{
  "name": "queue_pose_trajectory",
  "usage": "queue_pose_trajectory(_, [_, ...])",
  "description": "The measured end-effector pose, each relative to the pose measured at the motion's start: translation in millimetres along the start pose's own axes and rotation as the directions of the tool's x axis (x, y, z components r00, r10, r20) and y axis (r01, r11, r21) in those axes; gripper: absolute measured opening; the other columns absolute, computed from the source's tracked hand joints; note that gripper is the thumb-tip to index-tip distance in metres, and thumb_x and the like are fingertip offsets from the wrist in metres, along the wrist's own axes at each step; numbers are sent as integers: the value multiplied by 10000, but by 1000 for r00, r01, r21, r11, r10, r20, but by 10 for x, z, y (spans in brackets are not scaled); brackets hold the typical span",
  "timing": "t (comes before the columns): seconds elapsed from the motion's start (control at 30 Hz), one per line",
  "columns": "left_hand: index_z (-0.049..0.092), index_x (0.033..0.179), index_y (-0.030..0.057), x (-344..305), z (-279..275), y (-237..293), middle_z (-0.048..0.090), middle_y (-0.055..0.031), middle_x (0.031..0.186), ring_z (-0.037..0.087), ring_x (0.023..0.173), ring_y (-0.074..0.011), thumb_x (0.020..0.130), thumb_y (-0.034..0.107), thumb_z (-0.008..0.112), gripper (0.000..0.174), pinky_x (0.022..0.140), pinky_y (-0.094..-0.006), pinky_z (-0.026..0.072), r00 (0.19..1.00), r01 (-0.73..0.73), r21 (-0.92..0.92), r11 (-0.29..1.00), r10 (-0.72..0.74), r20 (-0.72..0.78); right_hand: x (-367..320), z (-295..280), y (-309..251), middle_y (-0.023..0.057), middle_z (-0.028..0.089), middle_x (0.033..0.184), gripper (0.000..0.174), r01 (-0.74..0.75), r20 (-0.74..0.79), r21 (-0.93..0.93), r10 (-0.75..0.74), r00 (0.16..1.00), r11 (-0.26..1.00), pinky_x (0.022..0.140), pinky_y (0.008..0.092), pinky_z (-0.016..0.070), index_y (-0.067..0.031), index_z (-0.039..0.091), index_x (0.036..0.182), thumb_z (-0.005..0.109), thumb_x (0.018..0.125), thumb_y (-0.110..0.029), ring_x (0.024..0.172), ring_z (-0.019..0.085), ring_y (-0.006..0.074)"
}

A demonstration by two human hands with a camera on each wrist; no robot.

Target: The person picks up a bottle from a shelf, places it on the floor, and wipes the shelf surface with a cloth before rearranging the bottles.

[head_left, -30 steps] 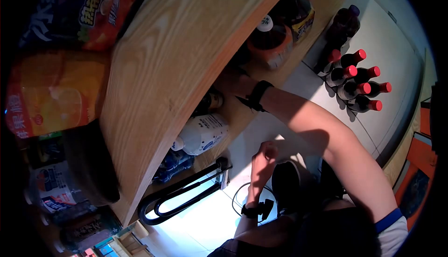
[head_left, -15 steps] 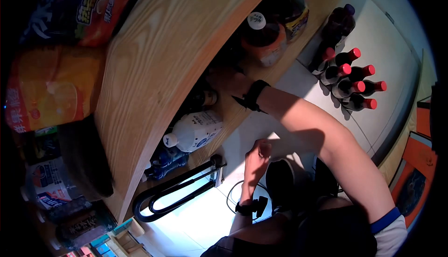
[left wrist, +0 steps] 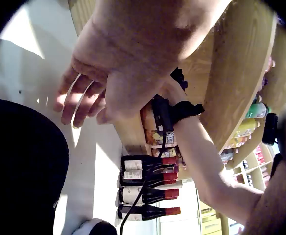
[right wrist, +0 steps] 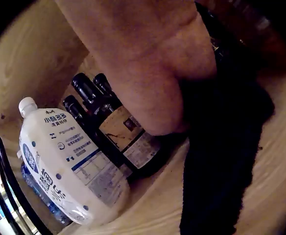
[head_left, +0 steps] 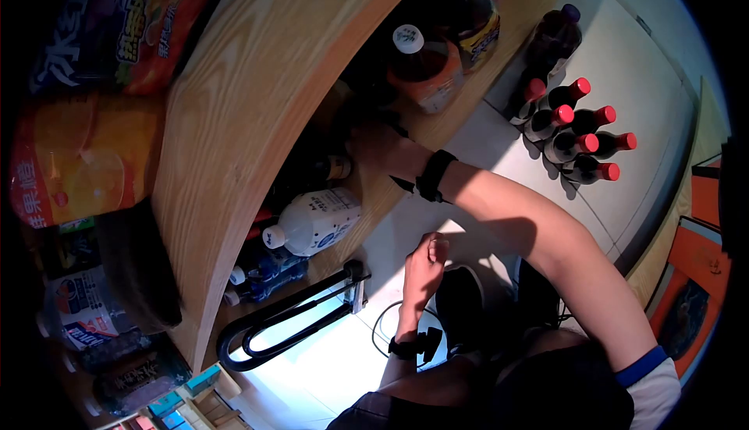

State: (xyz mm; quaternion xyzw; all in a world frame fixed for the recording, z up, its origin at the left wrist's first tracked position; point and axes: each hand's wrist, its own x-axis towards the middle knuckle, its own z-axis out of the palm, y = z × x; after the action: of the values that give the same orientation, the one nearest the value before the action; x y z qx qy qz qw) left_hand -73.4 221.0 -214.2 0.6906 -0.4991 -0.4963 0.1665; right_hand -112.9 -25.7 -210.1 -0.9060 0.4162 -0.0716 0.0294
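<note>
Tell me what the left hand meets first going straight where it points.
The left hand would likely meet the right forearm, near its black wristband; depth is unclear, so it might pass beneath.

Seeing curved wood-grain shelving (head_left: pixel 250 94) beside pale tiled floor (head_left: pixel 651 79), orange panel (head_left: pixel 702 252) far right in head view. Getting glaring light (head_left: pixel 304 383) low on floor, deep shade inside the shelving.

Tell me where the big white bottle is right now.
In the head view, left of centre, the white bottle sits on the wooden shelf, below and left of the right hand, between the blue bottles and a dark bottle.
</note>
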Motion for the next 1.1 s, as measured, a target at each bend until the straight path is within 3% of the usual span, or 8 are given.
queue_pose_trajectory(0.03, [666,1208,-2,4,11,-1,760,-101,949,730,883,-180,1010,194,645,279,839,-302,559,1000,-1,-28,1000,1,3,-23,-38,2,196,626,1393,367,5,71,50,-9,997,999,1223,603,245,-43,739,1217,543,952,-204,1396,477,382])
queue_pose_trajectory(0.17, [661,1217,-19,16,12,21,765,-98,953,731,897,-167,1019,208,641,302,841,-295,559,1000,-5,12,1000,5,12,-155,9,-35,199,625,1394,403,37,47,-2,-37,998,999,1217,612,252,-41,701,1284,541,952,-205,1399,473,381])
queue_pose_trajectory(0.23, [659,1233,-17,24,31,22,761,-92,946,723,888,-154,1019,214,645,315,838,-291,556,999,-37,23,999,38,-6,-211,67,-59,196,618,1404,435,13,-78,-34,-16,997,999,1215,614,255,-34,671,1328,543,951,-210,1401,470,381])
queue_pose_trajectory(0.67, [652,1181,-30,17,77,194,748,-122,918,713,834,-163,999,211,667,303,785,-311,557,999,-36,24,999,36,3,-676,38,-180,204,613,1409,437,44,-49,0,-44,998,999,1231,627,237,-36,694,1299,569,911,-195,1407,474,376])
queue_pose_trajectory(0.73, [647,1210,-44,2,84,268,724,-153,872,708,751,-211,1000,90,600,253,748,-321,557,992,-112,48,993,114,-45,-730,30,-215,206,619,1397,436,12,-142,45,-5,990,999,1239,624,233,-30,702,1284,575,900,-192,1398,486,375])
queue_pose_trajectory(0.97, [665,1050,-63,39,72,304,733,-177,852,732,769,-270,988,141,623,217,768,-353,565,996,-74,124,989,80,-41,-974,64,-318,217,636,1364,412,14,-193,57,-2,981,998,1242,615,238,-20,740,1211,588,869,-191,1382,502,379])
queue_pose_trajectory(1.03, [662,1018,-68,78,83,244,723,-236,894,734,834,-382,945,180,653,258,759,-405,561,998,-50,108,993,54,-38,-1035,34,-327,217,644,1349,394,35,-193,96,-16,981,995,1242,616,239,-18,756,1174,588,860,-187,1373,508,386])
queue_pose_trajectory(1.1, [663,1027,-72,120,72,209,722,-248,907,733,860,-397,942,193,656,278,771,-418,560,999,-35,160,986,37,-7,-1082,3,-352,214,649,1342,391,31,-188,105,-10,982,994,1241,617,240,-20,762,1163,588,857,-190,1370,509,387])
